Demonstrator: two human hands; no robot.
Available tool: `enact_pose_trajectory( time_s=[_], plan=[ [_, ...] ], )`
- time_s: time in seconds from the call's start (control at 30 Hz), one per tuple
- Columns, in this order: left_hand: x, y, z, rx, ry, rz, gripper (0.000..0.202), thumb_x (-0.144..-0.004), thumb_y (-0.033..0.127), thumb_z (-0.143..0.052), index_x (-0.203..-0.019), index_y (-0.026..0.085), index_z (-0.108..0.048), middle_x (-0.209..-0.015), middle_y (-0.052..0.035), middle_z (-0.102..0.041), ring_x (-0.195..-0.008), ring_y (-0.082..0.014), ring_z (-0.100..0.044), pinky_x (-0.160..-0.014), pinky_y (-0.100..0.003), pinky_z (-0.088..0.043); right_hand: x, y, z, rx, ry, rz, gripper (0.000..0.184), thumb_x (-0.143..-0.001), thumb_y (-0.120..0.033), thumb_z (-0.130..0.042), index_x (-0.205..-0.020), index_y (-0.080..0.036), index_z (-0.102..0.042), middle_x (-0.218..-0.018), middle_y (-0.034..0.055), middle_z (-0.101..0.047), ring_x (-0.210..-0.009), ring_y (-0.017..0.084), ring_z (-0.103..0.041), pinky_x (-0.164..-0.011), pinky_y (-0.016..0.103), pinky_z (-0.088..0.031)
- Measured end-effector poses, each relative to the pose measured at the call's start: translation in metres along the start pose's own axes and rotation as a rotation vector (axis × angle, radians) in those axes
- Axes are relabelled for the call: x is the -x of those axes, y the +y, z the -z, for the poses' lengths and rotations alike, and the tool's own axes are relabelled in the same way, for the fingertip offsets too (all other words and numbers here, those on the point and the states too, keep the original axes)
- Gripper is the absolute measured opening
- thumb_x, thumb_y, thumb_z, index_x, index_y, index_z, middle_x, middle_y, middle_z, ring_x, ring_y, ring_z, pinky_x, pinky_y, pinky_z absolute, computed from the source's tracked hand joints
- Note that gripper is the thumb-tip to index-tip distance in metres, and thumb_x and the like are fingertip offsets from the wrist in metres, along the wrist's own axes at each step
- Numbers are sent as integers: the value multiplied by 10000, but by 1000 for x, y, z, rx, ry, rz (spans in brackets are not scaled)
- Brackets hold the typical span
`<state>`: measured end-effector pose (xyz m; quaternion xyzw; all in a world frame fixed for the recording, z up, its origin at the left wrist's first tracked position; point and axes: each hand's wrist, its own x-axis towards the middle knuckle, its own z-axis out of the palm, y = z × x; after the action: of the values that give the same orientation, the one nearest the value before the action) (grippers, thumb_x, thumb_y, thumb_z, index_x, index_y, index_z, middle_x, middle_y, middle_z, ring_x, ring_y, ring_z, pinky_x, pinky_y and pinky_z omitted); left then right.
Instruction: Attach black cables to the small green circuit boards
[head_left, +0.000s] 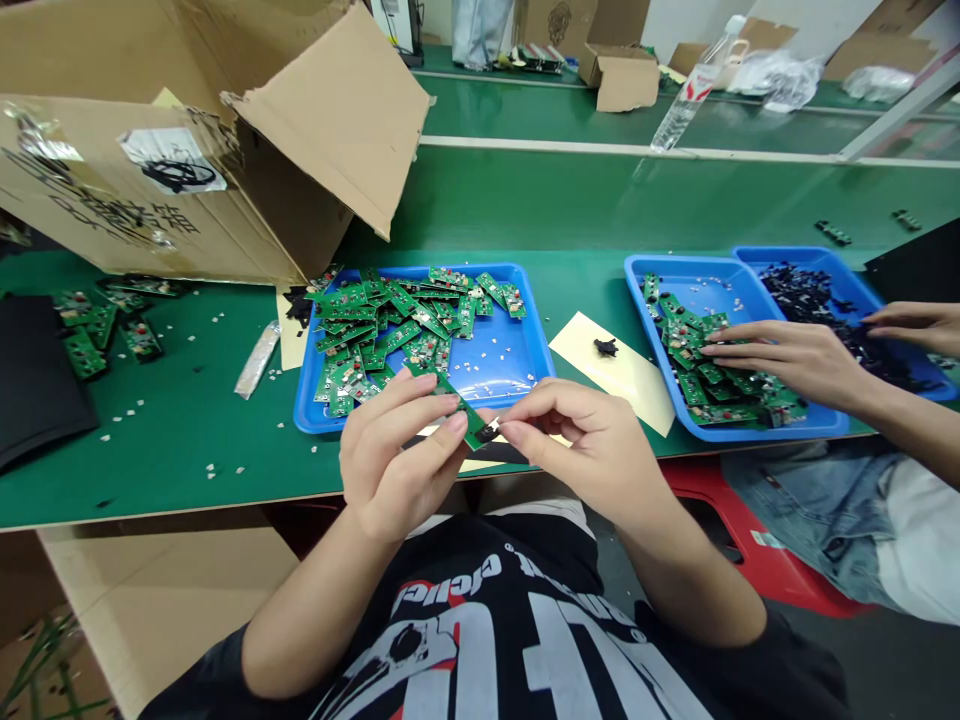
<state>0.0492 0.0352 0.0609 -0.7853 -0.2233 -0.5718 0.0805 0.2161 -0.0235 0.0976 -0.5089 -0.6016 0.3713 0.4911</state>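
My left hand (pixel 409 455) is closed around a narrow green circuit board (pixel 471 425), held tilted above the table's front edge. At the board's near end sits a small black part (pixel 486 434). There my right hand (pixel 577 435) pinches a small white piece (pixel 495 424) between thumb and forefinger, touching or very close to the black part. Just beyond my hands, a blue tray (pixel 536 345) holds a heap of similar green boards (pixel 375 330) and scattered tiny white bits. Part of the held board is hidden by my left fingers.
A large open carton (pixel 247 230) stands back left. To the right, a co-worker's hands (pixel 810 360) reach into a second blue tray (pixel 634 270) of boards and a third tray (pixel 750 252) of black parts. Yellow paper (pixel 637 385) carries a black clump (pixel 605 347). A bottle (pixel 686 105) stands behind.
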Motion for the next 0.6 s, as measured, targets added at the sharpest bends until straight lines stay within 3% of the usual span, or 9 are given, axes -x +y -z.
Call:
enact_pose_trajectory(
  time_s=[0.17,0.3,0.47,0.6],
  plan=[
    [0,2,-2,61,-31,17,289,-715,89,-696,-943,228,-583,-918,-24,-684,-930,-203,-672,-823,-386,-588,0,2,-6,242,95,258,86,-849,-131,-585,-819,-181,-648,-743,-6,-676,-691,103,-602,-625,238,-497],
    [2,2,-5,172,6,44,340,-729,79,-681,-1026,218,-594,-959,-32,-686,-939,-198,-674,-830,-381,-588,0,6,-8,260,94,350,78,-860,-133,-580,-852,-182,-640,-770,12,-680,-723,124,-609,-650,268,-507],
    [2,4,-5,539,-137,238,482,-759,74,-664,-1204,232,-563,-1063,-65,-674,-996,-195,-655,-854,-370,-574,-3,10,-7,176,126,477,101,-861,-136,-579,-905,-197,-646,-775,21,-668,-726,133,-615,-624,276,-519],
    [-1,8,0,741,-245,405,484,-758,98,-696,-1212,231,-593,-1088,-82,-684,-991,-172,-650,-834,-280,-565,-6,8,-1,179,66,509,136,-859,-107,-573,-946,-184,-643,-827,40,-668,-775,132,-625,-659,271,-530]
  ],
)
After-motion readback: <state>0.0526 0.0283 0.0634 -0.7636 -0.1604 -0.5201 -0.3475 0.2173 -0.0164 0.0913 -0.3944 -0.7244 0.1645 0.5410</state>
